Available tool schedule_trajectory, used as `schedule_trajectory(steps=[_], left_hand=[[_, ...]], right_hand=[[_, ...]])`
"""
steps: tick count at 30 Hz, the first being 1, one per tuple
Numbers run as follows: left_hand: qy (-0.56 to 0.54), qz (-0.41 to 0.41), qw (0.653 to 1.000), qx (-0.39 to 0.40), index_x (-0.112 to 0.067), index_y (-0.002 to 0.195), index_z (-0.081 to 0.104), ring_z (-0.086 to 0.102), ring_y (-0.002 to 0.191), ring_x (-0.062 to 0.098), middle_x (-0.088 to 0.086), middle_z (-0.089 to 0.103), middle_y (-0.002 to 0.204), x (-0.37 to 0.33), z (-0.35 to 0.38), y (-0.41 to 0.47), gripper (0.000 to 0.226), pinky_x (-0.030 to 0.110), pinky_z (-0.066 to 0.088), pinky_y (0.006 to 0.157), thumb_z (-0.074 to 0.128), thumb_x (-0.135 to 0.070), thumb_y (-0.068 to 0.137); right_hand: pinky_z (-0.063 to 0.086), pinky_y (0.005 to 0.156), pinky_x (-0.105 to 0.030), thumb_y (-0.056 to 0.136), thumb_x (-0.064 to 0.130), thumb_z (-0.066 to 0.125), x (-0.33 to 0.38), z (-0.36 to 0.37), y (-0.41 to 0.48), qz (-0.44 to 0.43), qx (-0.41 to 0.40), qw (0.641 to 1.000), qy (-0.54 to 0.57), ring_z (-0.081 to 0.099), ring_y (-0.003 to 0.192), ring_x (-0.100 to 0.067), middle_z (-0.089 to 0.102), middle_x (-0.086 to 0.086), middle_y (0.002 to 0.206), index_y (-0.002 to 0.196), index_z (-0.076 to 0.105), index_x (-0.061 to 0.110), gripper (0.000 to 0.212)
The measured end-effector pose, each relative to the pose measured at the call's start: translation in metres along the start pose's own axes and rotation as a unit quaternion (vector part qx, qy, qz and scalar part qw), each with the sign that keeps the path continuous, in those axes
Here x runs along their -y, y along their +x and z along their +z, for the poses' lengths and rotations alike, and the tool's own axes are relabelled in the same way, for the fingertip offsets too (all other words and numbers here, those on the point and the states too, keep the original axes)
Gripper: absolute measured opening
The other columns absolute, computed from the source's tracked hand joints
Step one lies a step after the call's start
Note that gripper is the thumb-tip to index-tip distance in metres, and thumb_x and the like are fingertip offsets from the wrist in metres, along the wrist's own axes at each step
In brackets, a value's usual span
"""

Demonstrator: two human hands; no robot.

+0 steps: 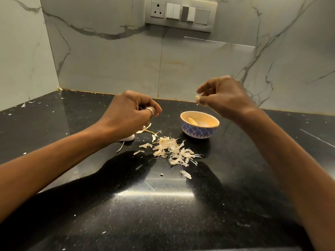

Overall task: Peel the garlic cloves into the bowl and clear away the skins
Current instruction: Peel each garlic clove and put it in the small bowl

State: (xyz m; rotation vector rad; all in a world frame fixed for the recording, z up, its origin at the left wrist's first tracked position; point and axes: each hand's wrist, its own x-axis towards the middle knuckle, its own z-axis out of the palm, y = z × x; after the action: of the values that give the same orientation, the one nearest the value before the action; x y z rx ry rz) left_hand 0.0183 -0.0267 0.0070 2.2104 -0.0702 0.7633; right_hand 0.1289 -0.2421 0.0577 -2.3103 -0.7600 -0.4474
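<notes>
Far left of the bowl [197, 132], my left hand [130, 110] hangs just above the counter [163, 214] with its fingers curled in toward the thumb. I cannot tell whether anything is caught between them. I judge it waits there because the next whole clove [127, 138] lies right under my wrist, white and unpeeled, ready to be picked up.

Between that clove and the bowl, and spreading nearer to me, the skins [172, 149] lie in a loose heap on the counter. I drop them in one spot so they can be swept up together later (a few flakes have strayed all the same).

The bowl stands upright just behind the heap, close enough that I need only a short reach. A yellowish peeled clove [192, 121] already lies inside against its left wall.

Right of the bowl and raised above it, my right hand [228, 96] pinches a small pale piece [197, 97] between thumb and fingertips, the other fingers loosely bent. It looks like a peeled bit of garlic, held high so I can check it before it goes in.
</notes>
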Motion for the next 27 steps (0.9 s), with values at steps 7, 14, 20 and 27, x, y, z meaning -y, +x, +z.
schedule_trajectory(steps=[7,14,20,27], left_hand=[[0.014,-0.042,0.999,0.001,-0.018,0.091,0.078,0.071,0.073,0.016,0.001,0.075,0.087,0.002,-0.002,0.002,0.031,0.028,0.062,0.06,0.055,0.001,0.09],[0.025,-0.071,0.997,0.004,-0.02,0.091,0.078,0.069,0.074,0.015,0.0,0.075,0.084,0.005,-0.004,0.006,0.021,0.022,0.057,0.056,0.067,-0.003,0.087],[0.034,-0.071,0.997,0.007,-0.019,0.095,0.077,0.065,0.069,0.007,-0.003,0.073,0.082,0.006,-0.004,0.008,0.012,0.014,0.05,0.049,0.072,-0.01,0.089],[0.046,-0.073,0.996,-0.005,-0.02,0.096,0.077,0.065,0.063,0.005,-0.006,0.072,0.077,0.006,-0.005,0.008,0.009,0.015,0.05,0.048,0.075,-0.017,0.088]], right_hand=[[0.06,0.085,-0.044,0.087,0.013,0.073,-0.005,0.009,-0.002,0.02,0.06,0.988,-0.144,0.069,0.092,-0.021,0.076,-0.001,0.094,0.089,0.079,0.026,0.015],[0.059,0.088,-0.045,0.085,0.016,0.074,-0.012,0.017,-0.001,0.016,0.08,0.983,-0.163,0.07,0.096,-0.022,0.078,-0.001,0.1,0.093,0.08,0.03,0.017],[0.059,0.09,-0.042,0.09,0.017,0.072,-0.014,0.022,0.0,-0.026,0.017,0.99,-0.141,0.07,0.095,-0.02,0.078,-0.002,0.104,0.103,0.08,0.025,0.017],[0.049,0.076,-0.003,0.087,0.014,0.079,0.024,0.024,-0.019,-0.202,0.079,0.976,0.012,0.066,0.077,0.01,0.074,0.01,0.092,0.105,0.079,0.017,0.018]])
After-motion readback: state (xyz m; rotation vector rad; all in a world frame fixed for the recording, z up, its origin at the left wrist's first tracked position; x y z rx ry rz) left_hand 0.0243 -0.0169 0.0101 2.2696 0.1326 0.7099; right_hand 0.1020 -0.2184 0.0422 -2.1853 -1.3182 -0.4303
